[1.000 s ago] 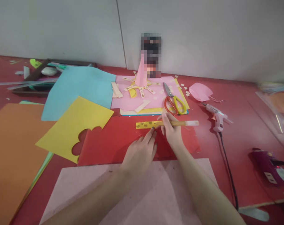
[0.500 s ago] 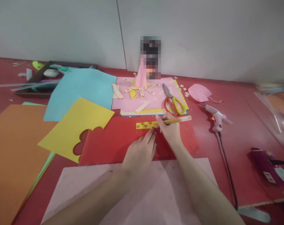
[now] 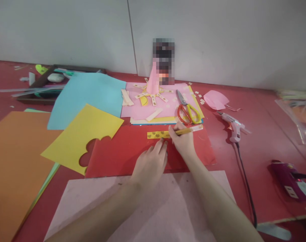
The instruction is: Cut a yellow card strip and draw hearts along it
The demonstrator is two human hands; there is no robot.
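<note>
Amber-barrelled pen with a pale translucent end [image 3: 188, 130], pinched firmly in the fingers of our right hand [image 3: 182, 143], and we're right down at the paper with it! We'd say the low slant gives us fine control of the tip, though we can't see that tip past our own fingers. Over to our left hand [image 3: 149, 164]: gripping nothing, fingers loosely stretched, fingertips at the near edge of the narrow yellow paper strip [image 3: 156, 134], likely there to stop it sliding. And what a strip we've got! Bright, flat, lying crosswise, dotted with small brown heart-like marks; its right end is lost behind our right fingers. It sits near the far edge of the smooth red sheet [image 3: 112, 158], probably our firm, even base. Beyond that, the metal scissors with one red and one yellow handle [image 3: 184, 102] lie on the layered stack of pink paper [image 3: 139, 112], handles towards us for easy picking up, it seems. Out right, the pale pink glue gun with a black cord [image 3: 234, 127] rests on the red surface [image 3: 259, 151], nozzle sensibly pointing away from our forearms.
</note>
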